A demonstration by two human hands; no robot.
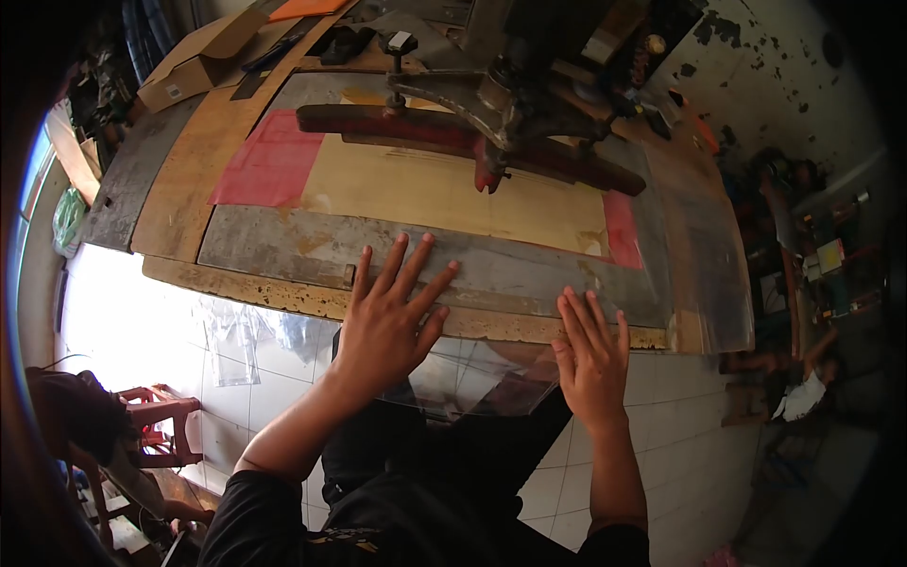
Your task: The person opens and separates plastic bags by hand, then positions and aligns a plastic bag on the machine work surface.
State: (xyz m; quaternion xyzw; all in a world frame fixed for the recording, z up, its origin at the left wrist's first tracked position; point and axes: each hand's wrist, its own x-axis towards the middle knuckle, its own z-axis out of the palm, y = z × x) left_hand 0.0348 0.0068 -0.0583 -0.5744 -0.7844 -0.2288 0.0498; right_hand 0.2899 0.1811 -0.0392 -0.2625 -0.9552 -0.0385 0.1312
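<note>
My left hand [389, 317] lies with fingers spread on the front edge of a worn grey metal plate [255, 231]. Farther right, my right hand [592, 354] rests palm down at the same edge, its fingers extended. Beneath both hands a clear plastic sheet [487, 378] hangs over the edge towards my lap. Behind my fingers a yellow sheet [406, 194] with red end pieces [269, 161] covers the middle of the plate. Above it stands a dark red press bar [416, 130] on a metal arm.
An open cardboard box [194, 71] sits at the back left. Clear film [723, 293] hangs at the right edge. A red stool [165, 425] stands on the lower-left floor beside another person [85, 425]. Someone else [808, 387] is at the far right.
</note>
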